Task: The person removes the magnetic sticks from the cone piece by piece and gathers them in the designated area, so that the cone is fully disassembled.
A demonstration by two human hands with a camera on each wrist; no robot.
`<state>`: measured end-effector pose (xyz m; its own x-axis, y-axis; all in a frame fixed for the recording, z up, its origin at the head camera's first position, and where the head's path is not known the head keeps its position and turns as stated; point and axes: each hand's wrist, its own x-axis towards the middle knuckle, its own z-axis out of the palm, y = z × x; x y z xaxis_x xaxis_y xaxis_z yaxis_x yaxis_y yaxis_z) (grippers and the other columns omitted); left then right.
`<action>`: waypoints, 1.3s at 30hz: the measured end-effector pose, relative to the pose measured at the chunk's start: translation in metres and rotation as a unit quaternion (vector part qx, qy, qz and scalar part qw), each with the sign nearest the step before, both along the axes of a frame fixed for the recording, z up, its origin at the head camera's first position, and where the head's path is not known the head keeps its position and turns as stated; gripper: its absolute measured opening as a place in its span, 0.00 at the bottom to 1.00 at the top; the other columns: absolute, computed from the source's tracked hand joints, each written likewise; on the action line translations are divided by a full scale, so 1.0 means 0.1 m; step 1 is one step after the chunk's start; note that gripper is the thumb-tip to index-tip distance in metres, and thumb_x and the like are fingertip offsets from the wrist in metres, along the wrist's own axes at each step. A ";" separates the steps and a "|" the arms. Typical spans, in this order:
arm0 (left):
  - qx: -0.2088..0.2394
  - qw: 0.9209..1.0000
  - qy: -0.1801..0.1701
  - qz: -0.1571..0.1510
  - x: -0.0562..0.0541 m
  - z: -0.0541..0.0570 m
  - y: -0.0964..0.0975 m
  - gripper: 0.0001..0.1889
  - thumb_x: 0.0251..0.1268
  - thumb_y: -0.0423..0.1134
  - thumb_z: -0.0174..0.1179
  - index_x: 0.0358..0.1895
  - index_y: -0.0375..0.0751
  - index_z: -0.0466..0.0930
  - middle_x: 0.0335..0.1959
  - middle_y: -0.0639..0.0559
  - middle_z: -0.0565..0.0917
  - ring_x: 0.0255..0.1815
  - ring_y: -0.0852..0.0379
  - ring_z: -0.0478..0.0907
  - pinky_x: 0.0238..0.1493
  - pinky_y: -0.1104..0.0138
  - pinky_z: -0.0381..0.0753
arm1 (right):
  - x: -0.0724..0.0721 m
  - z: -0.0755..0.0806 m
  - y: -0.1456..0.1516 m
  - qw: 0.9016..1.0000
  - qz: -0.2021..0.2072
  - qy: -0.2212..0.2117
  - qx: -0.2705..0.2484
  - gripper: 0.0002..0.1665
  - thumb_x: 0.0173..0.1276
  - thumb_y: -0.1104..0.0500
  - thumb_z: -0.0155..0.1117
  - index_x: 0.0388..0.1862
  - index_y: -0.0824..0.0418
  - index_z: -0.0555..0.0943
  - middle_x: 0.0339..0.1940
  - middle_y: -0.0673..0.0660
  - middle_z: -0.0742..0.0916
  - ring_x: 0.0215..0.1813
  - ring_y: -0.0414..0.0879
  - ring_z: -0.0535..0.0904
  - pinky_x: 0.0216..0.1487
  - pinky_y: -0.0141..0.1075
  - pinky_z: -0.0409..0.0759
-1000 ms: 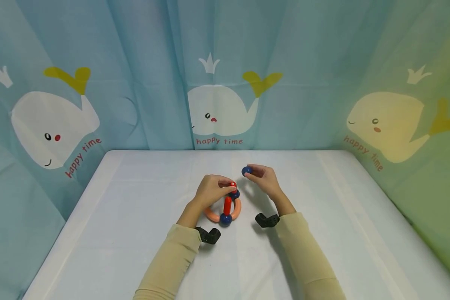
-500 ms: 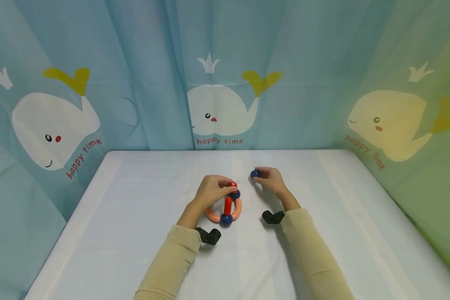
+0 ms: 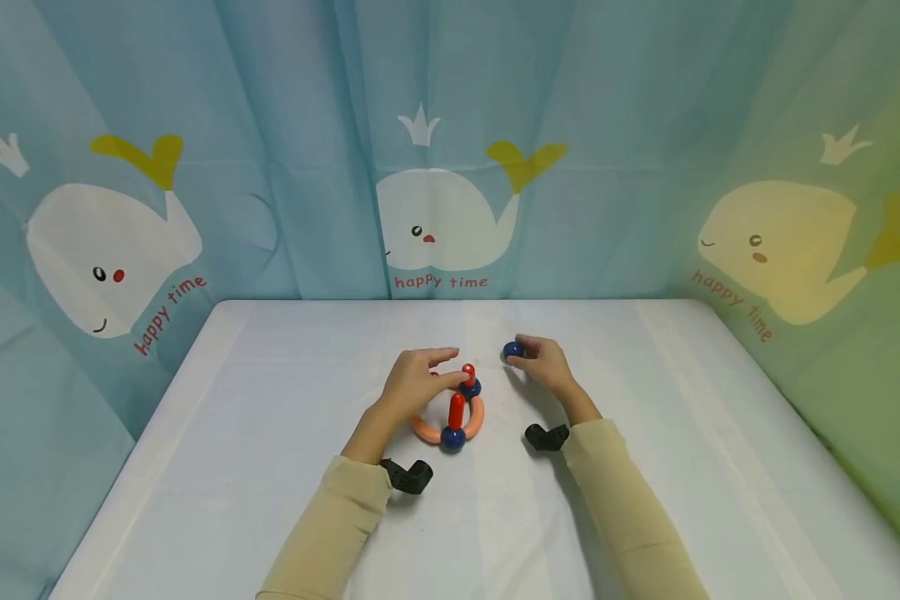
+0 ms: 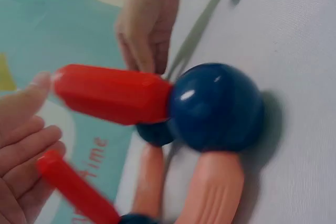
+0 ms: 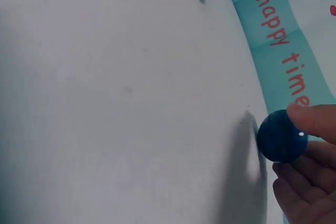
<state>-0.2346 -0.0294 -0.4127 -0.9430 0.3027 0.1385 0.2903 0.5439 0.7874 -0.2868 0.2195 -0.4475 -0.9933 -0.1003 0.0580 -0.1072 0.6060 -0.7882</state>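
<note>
Light-blue curtain (image 3: 607, 125) with whale prints (image 3: 450, 218) and "happy time" lettering (image 3: 441, 282) stands behind the white tabletop (image 3: 292, 392). Near its middle: a ring-like build, orange curved pieces (image 3: 477, 414) joined at blue balls. Front blue ball (image 3: 453, 439) carries a front red rod (image 3: 457, 410), upright; rear blue ball (image 3: 471, 389) carries a rear red rod (image 3: 469, 369). Left-wrist view adds a side red rod (image 4: 76, 188) at lower left, on a ball cut off by the frame edge. Obstructions: left hand (image 3: 412, 382) covers the far-left part of the ring in head view; in left-wrist view the front red rod hides the rear one and overlaps the right hand's fingertips.

Hands apart. Left hand over the ring, fingers extended, thumb apart from them, gripping nothing; thumb tip right by the rear red rod, contact can't be told. Right hand (image 3: 546, 363) beyond and right of the ring, pinching the loose blue ball (image 3: 513, 351) between thumb and fingers, well clear of the build; ball near the tabletop, contact unclear. Both forearms reach in from the near edge, beige sleeves (image 3: 630, 508), black wrist devices (image 3: 547, 437) on the inner sides.
</note>
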 end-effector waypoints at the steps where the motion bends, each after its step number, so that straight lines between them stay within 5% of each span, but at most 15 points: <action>1: 0.009 1.000 0.010 0.004 0.04 0.02 -0.04 0.27 0.52 0.52 0.66 0.57 0.50 0.77 0.54 0.57 0.78 0.56 0.55 0.73 0.53 0.61 0.73 | 0.01 0.01 0.00 1.000 -0.004 0.001 0.000 0.32 0.60 0.62 0.64 0.60 0.75 0.68 0.58 0.70 0.74 0.58 0.61 0.71 0.58 0.47 0.69; 8: 0.056 0.996 0.068 -0.018 0.35 0.06 -0.33 0.27 0.49 0.50 0.69 0.55 0.50 0.79 0.51 0.58 0.80 0.55 0.57 0.73 0.53 0.58 0.73 | 0.14 0.04 0.04 0.998 -0.009 0.046 -0.033 0.32 0.59 0.62 0.66 0.58 0.76 0.70 0.56 0.71 0.76 0.59 0.61 0.71 0.59 0.45 0.68; 12: 0.017 0.996 0.067 -0.061 0.45 0.00 -0.44 0.24 0.48 0.48 0.70 0.51 0.45 0.81 0.37 0.54 0.84 0.38 0.56 0.78 0.35 0.65 0.75 | 0.24 0.06 0.05 0.995 -0.007 0.070 -0.064 0.29 0.59 0.64 0.66 0.57 0.77 0.71 0.56 0.70 0.76 0.58 0.60 0.71 0.59 0.43 0.68; 16: -0.056 0.988 0.082 -0.118 0.46 -0.14 -0.45 0.25 0.50 0.49 0.68 0.50 0.40 0.81 0.24 0.55 0.82 0.21 0.59 0.70 0.25 0.68 0.69 | 0.33 0.07 0.03 0.993 -0.005 0.072 -0.090 0.28 0.59 0.65 0.66 0.56 0.77 0.72 0.55 0.70 0.77 0.58 0.60 0.72 0.59 0.42 0.68; 21: -0.114 0.979 0.094 -0.142 0.45 -0.27 -0.37 0.26 0.49 0.50 0.68 0.50 0.39 0.81 0.36 0.54 0.83 0.29 0.63 0.74 0.35 0.68 0.74 | 0.44 0.10 -0.05 0.990 0.009 0.045 -0.134 0.27 0.59 0.65 0.67 0.54 0.77 0.73 0.54 0.69 0.77 0.58 0.59 0.72 0.59 0.40 0.68; 24: -0.134 0.974 0.106 -0.151 0.44 -0.32 -0.31 0.21 0.49 0.50 0.68 0.45 0.41 0.82 0.27 0.58 0.79 0.25 0.64 0.68 0.28 0.72 0.69 | 0.52 0.13 -0.10 0.990 0.018 0.035 -0.136 0.26 0.59 0.63 0.67 0.53 0.76 0.75 0.52 0.68 0.79 0.56 0.58 0.74 0.57 0.39 0.70; 30: -0.130 0.969 0.134 -0.162 0.41 -0.39 -0.24 0.15 0.50 0.50 0.68 0.23 0.48 0.73 0.13 0.63 0.60 0.16 0.67 0.56 0.20 0.73 0.55 | 0.65 0.19 -0.19 0.991 0.033 0.024 -0.125 0.22 0.59 0.61 0.67 0.50 0.72 0.79 0.48 0.66 0.82 0.50 0.54 0.79 0.50 0.34 0.76; 39: -0.114 0.976 0.119 -0.141 0.41 -0.41 -0.16 0.10 0.50 0.50 0.68 0.29 0.50 0.82 0.12 0.65 0.66 0.16 0.67 0.61 0.20 0.73 0.59 | 0.88 0.42 -0.39 0.986 0.105 0.001 -0.133 0.17 0.61 0.68 0.63 0.47 0.77 0.78 0.46 0.70 0.82 0.47 0.59 0.80 0.45 0.34 0.78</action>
<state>-0.1933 -0.0457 -0.4541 -0.7664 0.5950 0.2421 0.6144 0.5690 0.5467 -0.1992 0.1803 -0.4050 -0.9523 -0.2840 0.1112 -0.2091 0.3425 -0.9160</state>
